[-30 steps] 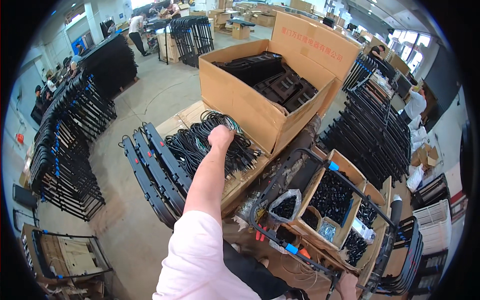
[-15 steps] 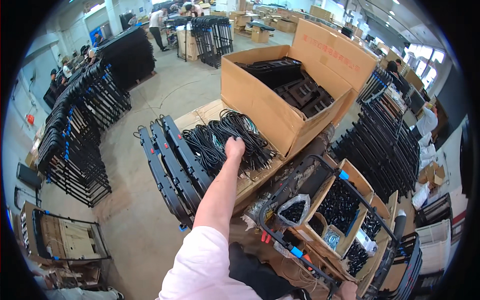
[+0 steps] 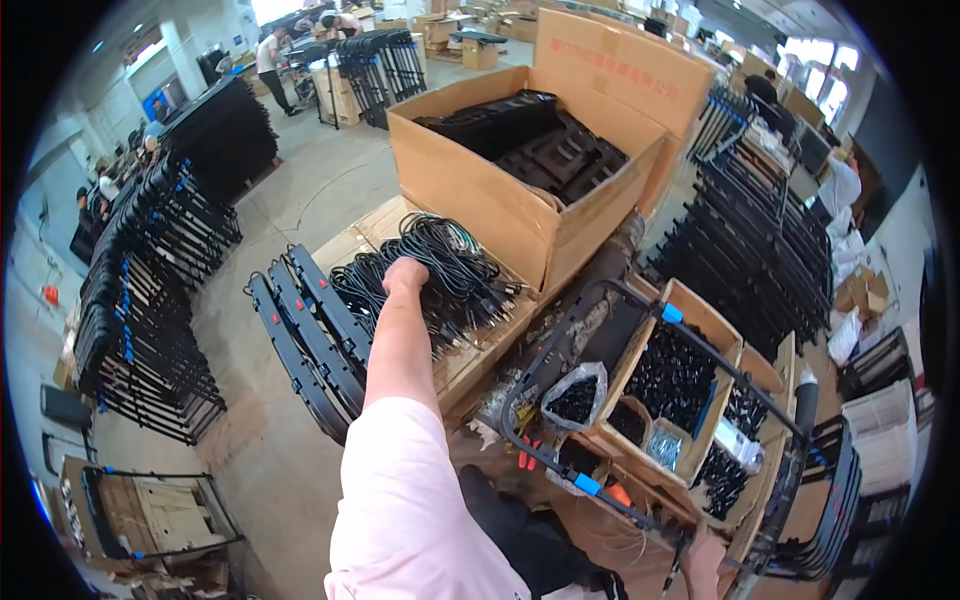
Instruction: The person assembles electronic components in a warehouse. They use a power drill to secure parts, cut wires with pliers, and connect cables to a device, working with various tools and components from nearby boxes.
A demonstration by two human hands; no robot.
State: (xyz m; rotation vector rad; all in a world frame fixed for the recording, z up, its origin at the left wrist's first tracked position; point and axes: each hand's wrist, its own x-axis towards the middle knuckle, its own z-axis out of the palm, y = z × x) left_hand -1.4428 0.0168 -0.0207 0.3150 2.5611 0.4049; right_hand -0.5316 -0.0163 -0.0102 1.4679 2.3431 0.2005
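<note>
My left hand (image 3: 407,273), its arm stretched forward, is closed at a pile of coiled black power cords (image 3: 452,262); the fingertips are hidden. The cords lie on a cardboard-covered surface (image 3: 365,232). Beside them on the left stand several long black plastic housings (image 3: 312,318) with small red switches and cord loops. At the lower right, my right hand (image 3: 704,562) is closed next to a black tubular frame (image 3: 547,462) with blue clips. Something thin and dark shows at its fingers, and I cannot make out what it is.
A large open carton (image 3: 480,190) of black plastic parts stands behind the cords. Wooden bins (image 3: 672,375) of small black parts and a plastic bag (image 3: 575,396) sit at the right. Stacked black frames (image 3: 150,300) line the left, more frames (image 3: 750,235) the right. People work farther back.
My left hand has shifted left across the cord pile. My right hand has come farther into view, and the thin dark thing now shows at it. The whole view has turned slightly.
</note>
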